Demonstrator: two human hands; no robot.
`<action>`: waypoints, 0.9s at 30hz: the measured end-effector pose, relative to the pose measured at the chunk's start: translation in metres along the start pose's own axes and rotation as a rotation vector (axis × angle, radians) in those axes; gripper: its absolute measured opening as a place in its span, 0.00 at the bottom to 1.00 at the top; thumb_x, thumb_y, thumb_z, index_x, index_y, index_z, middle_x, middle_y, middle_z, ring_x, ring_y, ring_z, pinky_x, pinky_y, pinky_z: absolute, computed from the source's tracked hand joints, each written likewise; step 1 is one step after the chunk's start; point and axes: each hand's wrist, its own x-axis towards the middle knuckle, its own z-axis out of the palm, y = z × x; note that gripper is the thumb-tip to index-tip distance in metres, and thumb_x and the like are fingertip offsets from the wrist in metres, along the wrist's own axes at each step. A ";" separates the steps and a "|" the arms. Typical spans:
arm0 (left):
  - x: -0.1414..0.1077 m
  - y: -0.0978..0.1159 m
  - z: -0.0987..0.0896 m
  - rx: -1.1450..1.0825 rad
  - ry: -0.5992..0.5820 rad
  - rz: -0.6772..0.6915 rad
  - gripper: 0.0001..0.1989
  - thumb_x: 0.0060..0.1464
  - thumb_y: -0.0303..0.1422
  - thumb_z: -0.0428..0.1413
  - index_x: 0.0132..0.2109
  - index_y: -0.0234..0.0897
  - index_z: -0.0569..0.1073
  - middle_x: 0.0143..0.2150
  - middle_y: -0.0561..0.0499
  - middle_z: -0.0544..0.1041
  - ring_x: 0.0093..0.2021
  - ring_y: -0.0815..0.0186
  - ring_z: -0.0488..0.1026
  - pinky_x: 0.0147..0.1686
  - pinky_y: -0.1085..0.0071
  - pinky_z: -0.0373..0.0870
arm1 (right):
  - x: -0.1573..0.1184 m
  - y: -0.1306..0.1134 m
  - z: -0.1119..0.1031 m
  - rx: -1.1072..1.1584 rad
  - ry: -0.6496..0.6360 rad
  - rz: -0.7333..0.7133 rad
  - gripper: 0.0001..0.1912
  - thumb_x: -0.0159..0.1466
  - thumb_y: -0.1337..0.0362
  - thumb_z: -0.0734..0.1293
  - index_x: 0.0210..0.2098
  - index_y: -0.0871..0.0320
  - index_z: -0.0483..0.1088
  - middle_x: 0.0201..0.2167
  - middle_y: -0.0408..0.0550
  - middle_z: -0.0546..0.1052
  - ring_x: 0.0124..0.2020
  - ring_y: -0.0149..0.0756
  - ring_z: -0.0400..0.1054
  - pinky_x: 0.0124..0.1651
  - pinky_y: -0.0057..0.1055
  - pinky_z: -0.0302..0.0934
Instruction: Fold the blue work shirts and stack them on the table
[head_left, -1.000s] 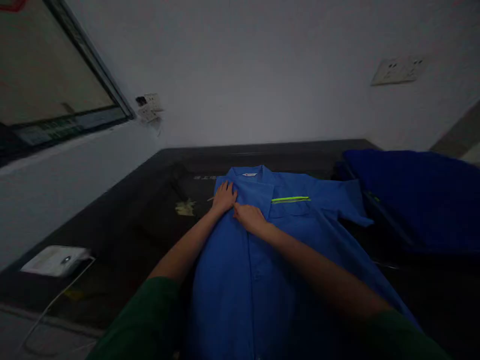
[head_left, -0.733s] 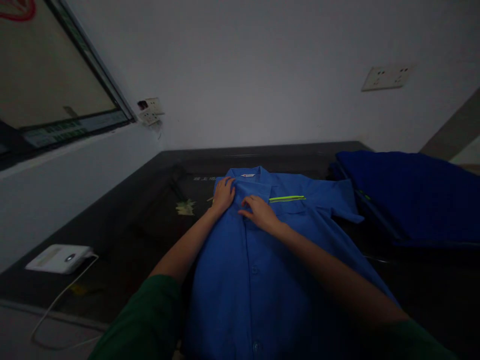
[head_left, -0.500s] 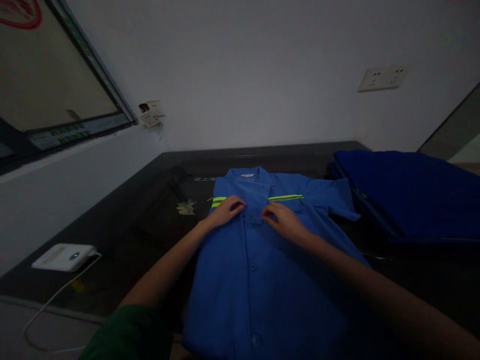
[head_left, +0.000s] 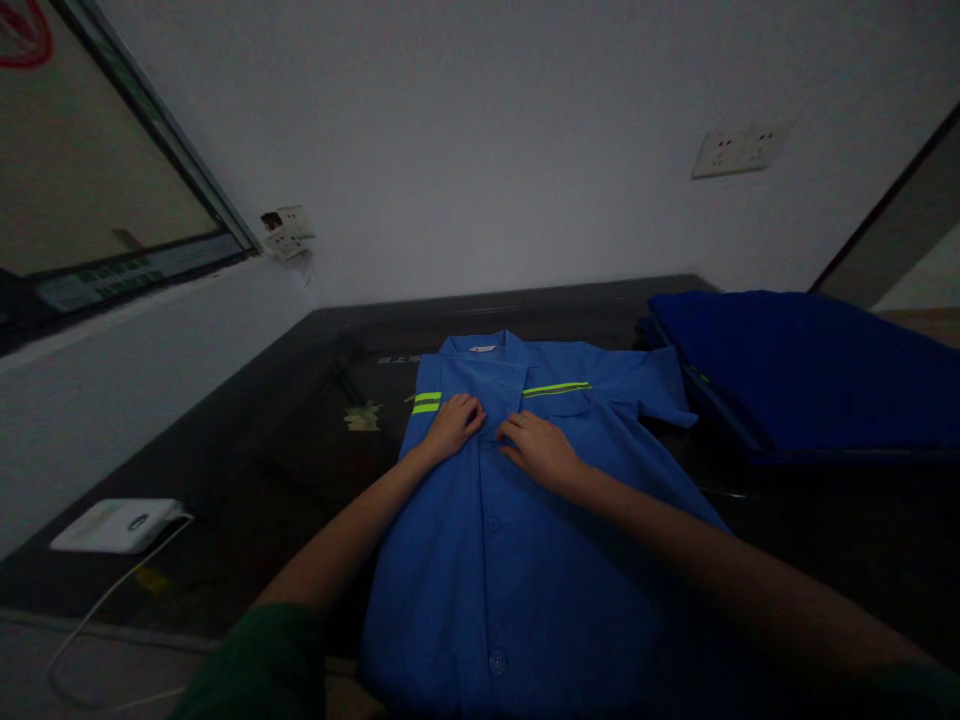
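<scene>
Arranging, seemingly, the folded flap (head_left: pixel 487 378) of the blue shirt (head_left: pixel 547 600) mid-bench (head_left: pixel 247 440), left hand (head_left: pixel 454 424) and right hand (head_left: pixel 546 450) curl their fingers, grip unclear; the next move calls for light, even pressure.

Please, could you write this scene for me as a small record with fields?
Garment: blue shirt, front up, buttons visible
Surface: dark table
Left hand: on shirt front, beside yellow-green stripes
Right hand: at shirt front, near left hand
Grip: cannot tell
Far right: dark blue cloth
Far left: white device with cable
Wall: sockets
</scene>
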 end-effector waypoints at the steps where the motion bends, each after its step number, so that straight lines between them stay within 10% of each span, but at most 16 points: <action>1: 0.000 0.000 0.000 -0.006 0.002 0.003 0.09 0.63 0.35 0.48 0.35 0.38 0.69 0.35 0.49 0.71 0.40 0.60 0.67 0.42 0.64 0.64 | 0.005 -0.001 0.001 -0.042 -0.002 0.008 0.10 0.64 0.65 0.66 0.45 0.58 0.72 0.44 0.51 0.74 0.48 0.41 0.66 0.47 0.32 0.60; 27: -0.004 -0.001 -0.005 -0.068 0.052 -0.059 0.13 0.64 0.34 0.46 0.30 0.39 0.66 0.30 0.50 0.71 0.35 0.61 0.68 0.36 0.67 0.63 | 0.036 -0.017 0.020 -0.152 0.000 -0.046 0.12 0.68 0.67 0.59 0.46 0.61 0.72 0.44 0.55 0.76 0.48 0.42 0.65 0.49 0.36 0.59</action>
